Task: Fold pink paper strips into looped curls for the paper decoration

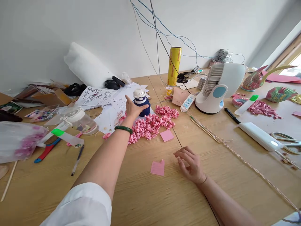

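Since the bottle (142,105) stands back at twelve o'clock, the left hand (132,110) stretches, fingers wrapping it; the right hand (189,164) lies loosely curled.

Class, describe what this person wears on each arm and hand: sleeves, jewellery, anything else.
Left arm: a white sleeve above the elbow and a dark green bangle at the wrist. Right arm: no sleeve in view. The left hand and right hand wear no gloves.

A home craft corner, by the look of it: a wooden table (145,194) littered with curled pink paper pieces (150,124), scissors (285,141), a folded-paper swan (255,78), a desk fan (218,88), cables hanging down the white wall
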A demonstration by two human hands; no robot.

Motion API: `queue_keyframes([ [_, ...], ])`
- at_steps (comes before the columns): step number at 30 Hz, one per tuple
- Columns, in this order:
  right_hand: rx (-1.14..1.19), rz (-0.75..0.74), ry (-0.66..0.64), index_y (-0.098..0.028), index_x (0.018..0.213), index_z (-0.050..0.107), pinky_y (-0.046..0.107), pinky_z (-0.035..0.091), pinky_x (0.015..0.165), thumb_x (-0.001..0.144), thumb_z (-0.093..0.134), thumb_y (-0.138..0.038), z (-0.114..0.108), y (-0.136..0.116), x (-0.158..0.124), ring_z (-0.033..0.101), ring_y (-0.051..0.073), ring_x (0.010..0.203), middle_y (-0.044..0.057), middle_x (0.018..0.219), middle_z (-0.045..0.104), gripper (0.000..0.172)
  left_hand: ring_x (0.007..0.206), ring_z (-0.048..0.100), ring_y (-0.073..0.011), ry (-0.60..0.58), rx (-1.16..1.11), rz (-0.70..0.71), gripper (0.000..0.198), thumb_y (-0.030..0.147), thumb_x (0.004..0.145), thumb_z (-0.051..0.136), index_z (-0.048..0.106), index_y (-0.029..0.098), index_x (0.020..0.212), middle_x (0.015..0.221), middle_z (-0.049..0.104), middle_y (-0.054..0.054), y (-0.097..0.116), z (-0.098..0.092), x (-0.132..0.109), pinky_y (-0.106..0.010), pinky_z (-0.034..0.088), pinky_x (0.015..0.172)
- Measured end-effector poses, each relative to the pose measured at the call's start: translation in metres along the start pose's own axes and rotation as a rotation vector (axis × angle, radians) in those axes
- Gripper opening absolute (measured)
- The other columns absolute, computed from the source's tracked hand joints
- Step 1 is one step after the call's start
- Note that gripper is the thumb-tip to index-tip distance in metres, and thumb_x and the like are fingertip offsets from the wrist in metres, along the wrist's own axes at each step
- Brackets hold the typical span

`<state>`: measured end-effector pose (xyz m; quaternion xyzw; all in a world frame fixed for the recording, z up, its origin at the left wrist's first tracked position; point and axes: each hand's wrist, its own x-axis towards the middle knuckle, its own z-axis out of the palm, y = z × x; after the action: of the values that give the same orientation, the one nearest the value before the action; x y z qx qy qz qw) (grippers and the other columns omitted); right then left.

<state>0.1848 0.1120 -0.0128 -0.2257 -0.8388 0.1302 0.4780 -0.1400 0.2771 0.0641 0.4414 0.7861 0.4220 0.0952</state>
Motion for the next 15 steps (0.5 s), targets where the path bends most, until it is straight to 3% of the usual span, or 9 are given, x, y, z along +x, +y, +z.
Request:
queue_keyframes([
  [4, 0.001, -0.012, -0.031, -0.019, 0.112, 0.061, 0.033, 0.054, 0.068, 0.085, 0.056, -0.004, 0.0, -0.002, 0.0, 0.061, 0.019, 0.077, 0.007, 0.086, 0.072, 0.031, 0.155, 0.028, -0.0362, 0.045, -0.11, -0.033, 0.141, 0.037, 0.059, 0.096, 0.005, -0.002, 0.159, 0.16, 0.032, -0.033, 0.0, 0.025, 0.016, -0.045, 0.028, 0.125],
  [8, 0.024, 0.0, -0.038, -0.019, 0.111, 0.06, 0.033, 0.054, 0.067, 0.084, 0.055, -0.004, 0.001, -0.003, 0.0, 0.059, 0.019, 0.076, 0.008, 0.084, 0.071, 0.031, 0.147, 0.041, -0.0337, 0.1, -0.155, -0.015, 0.111, 0.033, 0.064, 0.09, 0.028, 0.001, 0.151, 0.147, 0.05, -0.026, -0.004, 0.041, 0.026, -0.045, 0.035, 0.12],
  [11, 0.035, 0.02, -0.041, -0.019, 0.11, 0.061, 0.032, 0.053, 0.064, 0.084, 0.056, -0.005, 0.002, -0.003, -0.001, 0.059, 0.019, 0.075, 0.007, 0.083, 0.071, 0.03, 0.141, 0.049, -0.0338, 0.148, -0.142, -0.03, 0.089, 0.026, 0.061, 0.089, 0.046, 0.009, 0.138, 0.139, 0.056, -0.02, -0.002, 0.046, 0.026, -0.046, 0.041, 0.117],
  [15, 0.035, 0.027, -0.033, -0.019, 0.11, 0.061, 0.032, 0.053, 0.064, 0.085, 0.056, -0.006, 0.003, -0.002, -0.002, 0.059, 0.018, 0.073, 0.007, 0.083, 0.071, 0.029, 0.133, 0.055, -0.0345, 0.196, -0.142, -0.042, 0.078, 0.027, 0.06, 0.088, 0.052, 0.015, 0.128, 0.131, 0.06, -0.016, 0.006, 0.036, 0.026, -0.05, 0.05, 0.109],
])
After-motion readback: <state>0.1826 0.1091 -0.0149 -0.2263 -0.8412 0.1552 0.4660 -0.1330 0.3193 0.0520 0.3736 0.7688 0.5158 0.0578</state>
